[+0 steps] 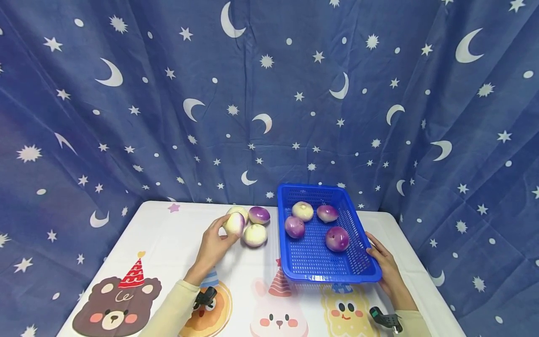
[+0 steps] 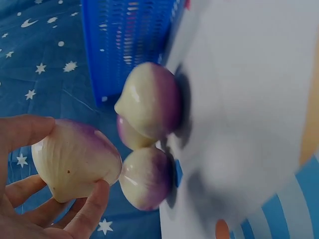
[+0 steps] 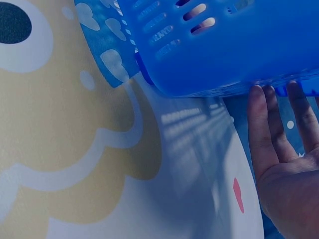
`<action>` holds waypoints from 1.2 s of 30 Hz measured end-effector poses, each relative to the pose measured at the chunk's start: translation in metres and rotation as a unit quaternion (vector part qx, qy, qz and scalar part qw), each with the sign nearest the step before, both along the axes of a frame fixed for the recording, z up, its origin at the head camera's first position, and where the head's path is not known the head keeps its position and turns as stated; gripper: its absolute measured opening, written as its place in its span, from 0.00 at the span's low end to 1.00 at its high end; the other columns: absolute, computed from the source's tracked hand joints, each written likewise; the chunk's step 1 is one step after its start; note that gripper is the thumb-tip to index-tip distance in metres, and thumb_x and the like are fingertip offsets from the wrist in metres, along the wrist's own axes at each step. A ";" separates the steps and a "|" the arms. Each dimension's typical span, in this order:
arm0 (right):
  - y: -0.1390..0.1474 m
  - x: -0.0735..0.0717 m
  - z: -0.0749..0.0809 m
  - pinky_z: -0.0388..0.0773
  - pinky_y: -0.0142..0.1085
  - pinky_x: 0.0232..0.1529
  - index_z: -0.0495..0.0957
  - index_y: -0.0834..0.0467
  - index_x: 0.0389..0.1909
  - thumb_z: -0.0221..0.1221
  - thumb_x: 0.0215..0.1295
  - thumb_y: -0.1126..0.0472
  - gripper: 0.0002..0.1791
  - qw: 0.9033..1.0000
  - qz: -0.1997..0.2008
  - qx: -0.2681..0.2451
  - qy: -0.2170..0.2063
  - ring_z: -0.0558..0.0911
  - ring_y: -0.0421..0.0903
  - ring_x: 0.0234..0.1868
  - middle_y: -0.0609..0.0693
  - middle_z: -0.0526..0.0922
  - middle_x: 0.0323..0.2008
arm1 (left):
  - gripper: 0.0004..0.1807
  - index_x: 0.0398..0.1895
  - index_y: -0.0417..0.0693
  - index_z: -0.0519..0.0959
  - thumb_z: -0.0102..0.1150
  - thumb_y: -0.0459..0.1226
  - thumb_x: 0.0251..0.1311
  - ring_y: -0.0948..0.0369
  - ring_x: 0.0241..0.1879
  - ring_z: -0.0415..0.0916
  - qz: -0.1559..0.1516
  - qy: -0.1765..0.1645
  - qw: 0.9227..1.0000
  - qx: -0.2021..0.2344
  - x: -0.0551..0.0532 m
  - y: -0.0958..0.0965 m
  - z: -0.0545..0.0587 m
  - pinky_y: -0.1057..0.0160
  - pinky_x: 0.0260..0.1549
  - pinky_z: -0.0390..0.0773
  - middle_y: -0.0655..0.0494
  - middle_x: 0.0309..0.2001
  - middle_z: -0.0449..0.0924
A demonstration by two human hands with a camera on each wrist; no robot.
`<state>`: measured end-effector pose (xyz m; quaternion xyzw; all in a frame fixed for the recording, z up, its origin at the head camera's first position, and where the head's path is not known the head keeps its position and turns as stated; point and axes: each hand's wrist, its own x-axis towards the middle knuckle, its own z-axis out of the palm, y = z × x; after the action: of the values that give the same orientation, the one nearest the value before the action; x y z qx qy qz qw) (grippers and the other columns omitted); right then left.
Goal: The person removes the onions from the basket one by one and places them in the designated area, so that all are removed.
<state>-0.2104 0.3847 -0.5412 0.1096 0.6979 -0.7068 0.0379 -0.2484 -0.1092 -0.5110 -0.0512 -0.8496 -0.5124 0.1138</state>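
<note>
A white and purple turnip [image 1: 234,224] is held in my left hand [image 1: 214,244] above the table, pinched between thumb and fingers. Close beside it on the table lie three more turnips: a pale one [image 1: 255,235], a purple-topped one [image 1: 259,215] and one [image 1: 238,211] partly hidden behind the held turnip. To their right is a blue plastic basket [image 1: 316,276] with several turnips inside, among them a purple one [image 1: 337,239] and a pale one [image 1: 302,211]. My right hand [image 1: 384,264] touches the basket's right side; in the right wrist view its fingers [image 3: 259,124] look straight against the wall.
The white table cover [image 1: 168,238] carries cartoon prints, including a brown bear [image 1: 113,309] at front left. A dark blue curtain [image 1: 269,154] with moons and stars hangs right behind the table and along both sides.
</note>
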 end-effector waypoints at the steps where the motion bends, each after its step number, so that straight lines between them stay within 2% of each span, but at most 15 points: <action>1: 0.000 0.000 0.000 0.80 0.29 0.49 0.55 0.39 0.76 0.54 0.73 0.50 0.33 1.000 0.001 0.000 -0.001 0.79 0.32 0.50 0.33 0.70 0.57 | 0.34 0.65 0.45 0.72 0.70 0.36 0.53 0.47 0.42 0.84 0.000 0.003 1.000 -0.008 -0.001 -0.002 -0.002 0.62 0.40 0.85 0.43 0.64 0.72; 6: -0.001 0.000 -0.001 0.80 0.29 0.49 0.55 0.38 0.75 0.54 0.72 0.49 0.33 1.000 -0.002 0.002 -0.005 0.79 0.31 0.50 0.39 0.67 0.64 | 0.33 0.64 0.42 0.72 0.71 0.37 0.53 0.46 0.49 0.82 -0.003 0.022 0.999 -0.048 -0.005 -0.008 -0.008 0.58 0.41 0.85 0.41 0.63 0.73; 10: 0.000 0.000 0.000 0.80 0.29 0.49 0.55 0.38 0.76 0.54 0.73 0.50 0.33 1.000 0.000 0.002 -0.002 0.79 0.31 0.50 0.42 0.65 0.66 | 0.33 0.62 0.40 0.73 0.72 0.37 0.51 0.44 0.55 0.77 -0.004 0.033 0.996 -0.078 -0.009 -0.010 -0.012 0.52 0.45 0.84 0.40 0.62 0.74; 15: 0.001 0.000 -0.001 0.79 0.28 0.50 0.54 0.38 0.76 0.53 0.73 0.51 0.33 1.000 0.007 -0.003 0.001 0.78 0.30 0.51 0.39 0.65 0.67 | 0.34 0.61 0.39 0.74 0.73 0.36 0.48 0.41 0.62 0.72 -0.008 0.030 0.993 -0.114 -0.012 -0.011 -0.016 0.45 0.57 0.76 0.39 0.62 0.74; 19: 0.001 0.000 -0.002 0.79 0.28 0.49 0.55 0.39 0.76 0.54 0.73 0.51 0.33 1.000 0.006 -0.006 0.004 0.78 0.30 0.51 0.33 0.69 0.61 | 0.35 0.61 0.40 0.75 0.75 0.35 0.45 0.40 0.63 0.70 -0.013 0.021 0.990 -0.141 -0.014 -0.011 -0.019 0.42 0.64 0.68 0.39 0.62 0.74; 24: 0.001 -0.001 -0.002 0.79 0.28 0.49 0.56 0.39 0.76 0.55 0.72 0.51 0.33 1.000 0.000 -0.004 0.003 0.79 0.30 0.50 0.32 0.70 0.58 | 0.35 0.60 0.40 0.75 0.75 0.35 0.45 0.40 0.62 0.70 -0.022 0.007 0.987 -0.159 -0.016 -0.010 -0.023 0.41 0.62 0.69 0.39 0.60 0.74; 32: 0.000 -0.002 -0.001 0.79 0.28 0.49 0.55 0.38 0.75 0.54 0.73 0.50 0.33 1.000 -0.005 0.003 -0.007 0.79 0.30 0.50 0.38 0.68 0.64 | 0.35 0.62 0.41 0.74 0.74 0.35 0.47 0.40 0.62 0.68 -0.035 -0.017 0.983 -0.181 -0.019 -0.007 -0.030 0.41 0.63 0.69 0.39 0.62 0.72; 36: -0.001 -0.002 0.000 0.79 0.28 0.49 0.55 0.40 0.76 0.54 0.73 0.50 0.33 1.000 -0.006 0.001 -0.003 0.79 0.30 0.50 0.31 0.72 0.57 | 0.35 0.62 0.42 0.73 0.74 0.37 0.48 0.40 0.63 0.67 -0.034 -0.017 0.984 -0.176 -0.019 -0.006 -0.030 0.42 0.64 0.68 0.39 0.63 0.71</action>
<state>-0.2121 0.3839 -0.5415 0.1155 0.6981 -0.7057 0.0356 -0.2677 -0.1156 -0.5415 -0.0902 -0.9261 -0.3593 0.0713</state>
